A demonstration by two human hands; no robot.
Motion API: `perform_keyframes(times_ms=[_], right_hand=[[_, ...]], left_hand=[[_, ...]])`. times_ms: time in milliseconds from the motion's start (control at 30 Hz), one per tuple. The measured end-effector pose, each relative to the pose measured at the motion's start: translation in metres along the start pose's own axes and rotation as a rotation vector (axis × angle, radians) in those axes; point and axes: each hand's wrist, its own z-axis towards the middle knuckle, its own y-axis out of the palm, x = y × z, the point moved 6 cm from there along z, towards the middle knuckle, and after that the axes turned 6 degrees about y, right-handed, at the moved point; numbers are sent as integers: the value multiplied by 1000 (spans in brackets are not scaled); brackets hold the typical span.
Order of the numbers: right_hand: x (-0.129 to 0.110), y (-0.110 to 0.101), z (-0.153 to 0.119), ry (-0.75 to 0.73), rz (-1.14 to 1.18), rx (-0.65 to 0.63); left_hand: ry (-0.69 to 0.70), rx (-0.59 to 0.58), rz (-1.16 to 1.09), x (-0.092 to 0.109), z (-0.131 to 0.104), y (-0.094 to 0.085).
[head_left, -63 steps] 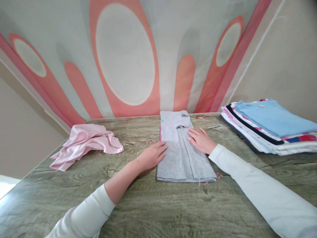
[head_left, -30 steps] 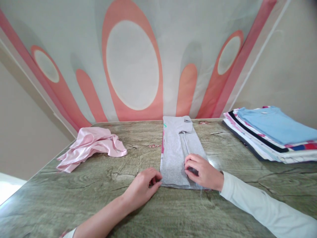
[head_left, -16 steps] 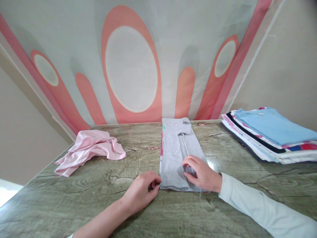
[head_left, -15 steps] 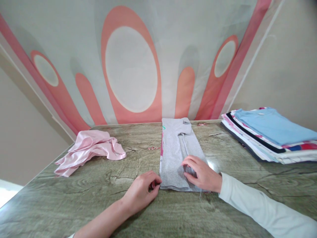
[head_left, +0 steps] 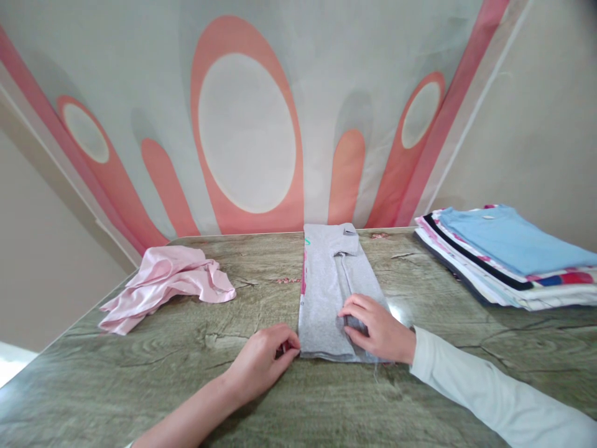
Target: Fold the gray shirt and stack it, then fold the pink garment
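The grey shirt (head_left: 321,292) lies on the table (head_left: 209,404), its long axis running away from the person. At its near left corner, the left hand (head_left: 268,358) is narrow, grip unclear; the right hand (head_left: 380,331), thumb parted, overlies its right side. Pink cloth (head_left: 168,280) lies left of it, a clothes pile (head_left: 522,246) right.

Room to pass between pink cloth (head_left: 165,280) and grey garment (head_left: 321,292); folded stack (head_left: 506,249) obstructs right

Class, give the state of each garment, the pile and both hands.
Grey fabric shirt: folded, flat.
Pink shiny cloth: crumpled.
Multicoloured fabric pile: stacked, blue shirt on top.
Bare left hand: curled, fingertips at grey shirt's near-left corner.
Bare right hand: on grey shirt, thumb, fingers parted.
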Motion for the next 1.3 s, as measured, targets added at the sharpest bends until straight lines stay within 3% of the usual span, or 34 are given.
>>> perform_keyframes(times_ms=[167,533,800,1067,1300], right_hand=[[0,0,0,2,2,-18],[-5,-2,-1,-27,-22,3],[-5,-2,1,-31,-94,-56],[-6,12,-9,-23,-132,-379],[-43,-1,-31,-54,10,-490]], left_hand=[[17,-47,4,1,0,-7],[73,-118,145,10,-4,-3],[168,-18,85,21,-6,-4],[193,-203,115,30,-8,4],[297,-419,8,57,-18,9]])
